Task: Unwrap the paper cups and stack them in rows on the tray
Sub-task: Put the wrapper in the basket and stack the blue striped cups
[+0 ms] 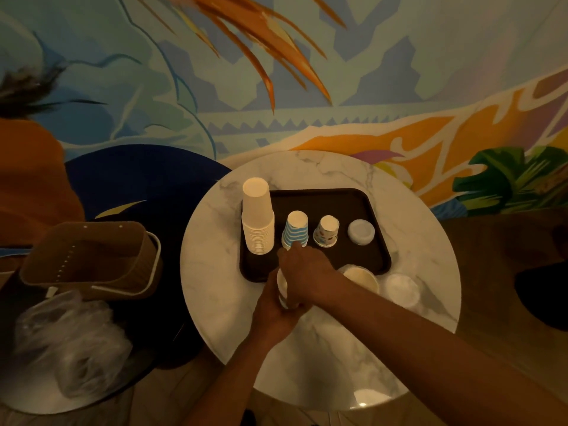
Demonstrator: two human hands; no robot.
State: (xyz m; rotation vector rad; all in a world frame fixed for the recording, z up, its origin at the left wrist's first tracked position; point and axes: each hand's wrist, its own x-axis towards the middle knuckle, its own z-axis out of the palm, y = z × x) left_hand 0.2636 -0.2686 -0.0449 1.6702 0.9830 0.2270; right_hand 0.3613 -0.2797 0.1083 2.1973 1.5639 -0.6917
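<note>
Marble, white w/ grey veins: a round table (408,241) is set against a wall painted w/ a blue, orange & green mural (307,87). The room is dimly lit. A dark brown tray (322,201) is laid on the table's far half.

On the tray, 4 items are lined up in one row, all upside down. At the tray's left end is a tall stack of plain white cups (257,222), then a shorter blue-striped stack (295,230), then a small patterned stack (326,232). Nearest the tray's right end is a low white lid-like piece (361,232), type not made out. Just off the tray's near right corner a cream tub (364,278) is stood open side up, w/ a white tub (402,290) beside it; contents can't be told.

At the tray's near edge, a few held cups (282,287) are gripped btw both hands. The left hand (273,309) is wrapped round them from below & the right hand (304,272) is curled over their top, one fingertip close to the blue-striped stack. Well left of the tray, off the table, a brown basket (92,259) w/ a pale handle is seen. Crumpled clear plastic (70,339) is piled nearer the viewer.
</note>
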